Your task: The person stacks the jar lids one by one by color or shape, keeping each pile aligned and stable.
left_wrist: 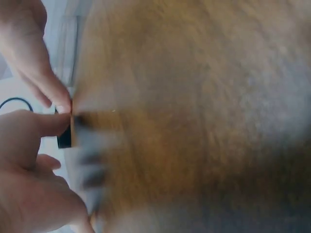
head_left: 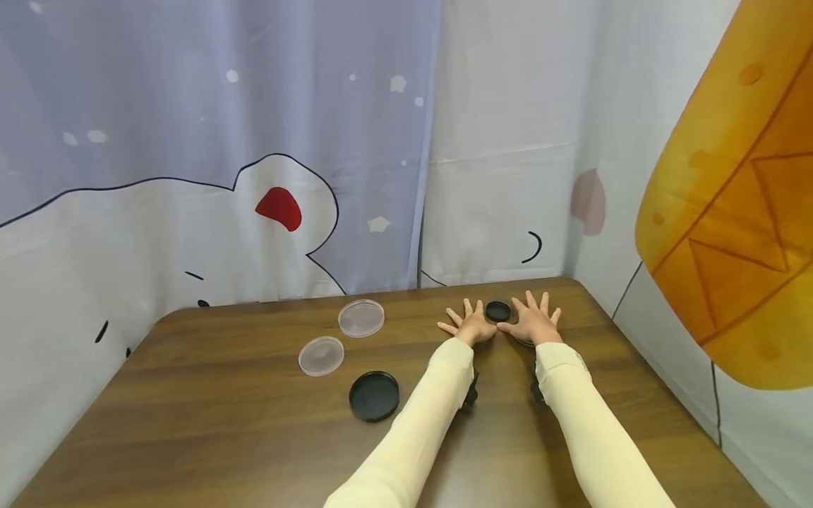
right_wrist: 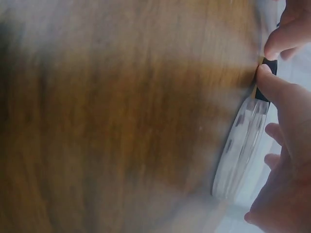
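Note:
Both hands reach to the far right of the table with fingers spread. Between them is a small black round dish (head_left: 498, 310), low and flat. My left hand (head_left: 472, 327) lies to its left and my right hand (head_left: 533, 323) to its right. The thumbs point inward, their tips close together just in front of the black dish; whether they touch it I cannot tell. A clear round dish (right_wrist: 240, 150) lies on the table beneath my right hand, mostly hidden from the head view. In the left wrist view both thumbs overlap the black dish (left_wrist: 63, 136).
Two clear round dishes, one farther back (head_left: 361, 318) and one nearer (head_left: 321, 355), lie left of the hands. A larger black round dish (head_left: 374, 396) is beside the left forearm. Printed curtains (head_left: 508, 141) hang behind the wooden table (head_left: 209, 409) and along its right side.

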A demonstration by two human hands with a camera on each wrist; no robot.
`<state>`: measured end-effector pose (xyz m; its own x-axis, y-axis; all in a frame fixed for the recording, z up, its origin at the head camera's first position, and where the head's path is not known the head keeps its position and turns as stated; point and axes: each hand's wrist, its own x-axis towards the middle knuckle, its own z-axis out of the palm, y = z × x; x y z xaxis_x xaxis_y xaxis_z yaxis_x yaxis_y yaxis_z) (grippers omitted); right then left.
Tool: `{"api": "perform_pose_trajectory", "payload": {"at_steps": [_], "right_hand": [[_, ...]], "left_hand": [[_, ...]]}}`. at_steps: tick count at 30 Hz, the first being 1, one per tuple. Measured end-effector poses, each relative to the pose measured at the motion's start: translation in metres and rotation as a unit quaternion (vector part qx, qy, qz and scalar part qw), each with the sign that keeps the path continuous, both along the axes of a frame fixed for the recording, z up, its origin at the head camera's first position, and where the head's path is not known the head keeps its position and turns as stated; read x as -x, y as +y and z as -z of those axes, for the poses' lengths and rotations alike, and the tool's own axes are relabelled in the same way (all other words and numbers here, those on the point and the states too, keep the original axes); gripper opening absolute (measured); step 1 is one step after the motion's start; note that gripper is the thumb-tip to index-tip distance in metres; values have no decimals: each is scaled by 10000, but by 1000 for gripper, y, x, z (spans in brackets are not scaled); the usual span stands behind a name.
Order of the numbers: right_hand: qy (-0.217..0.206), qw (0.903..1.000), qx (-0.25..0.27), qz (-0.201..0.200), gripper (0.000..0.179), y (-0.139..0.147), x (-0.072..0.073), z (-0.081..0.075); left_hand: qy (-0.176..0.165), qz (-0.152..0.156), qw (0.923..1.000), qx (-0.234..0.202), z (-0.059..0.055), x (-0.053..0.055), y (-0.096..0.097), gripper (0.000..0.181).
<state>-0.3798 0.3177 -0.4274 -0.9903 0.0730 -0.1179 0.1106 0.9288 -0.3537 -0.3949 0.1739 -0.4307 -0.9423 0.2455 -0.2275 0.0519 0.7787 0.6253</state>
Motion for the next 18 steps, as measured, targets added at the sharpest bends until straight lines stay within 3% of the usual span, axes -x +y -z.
{"api": "perform_pose_trajectory", "payload": {"at_steps": [5,11,18], "right_hand": [[-43,9996,277,82,73,0,0,6],[228,9984,510,34,65,1,3,10],[602,9963,593,-137,66,-10,10,13]], "left_hand": [[404,-57,9991,-87,10,3,6,63],[757,-379,9944,-626,14,7,8,50],[575,-696,9842,-1524,9,12,-8,43]]}}
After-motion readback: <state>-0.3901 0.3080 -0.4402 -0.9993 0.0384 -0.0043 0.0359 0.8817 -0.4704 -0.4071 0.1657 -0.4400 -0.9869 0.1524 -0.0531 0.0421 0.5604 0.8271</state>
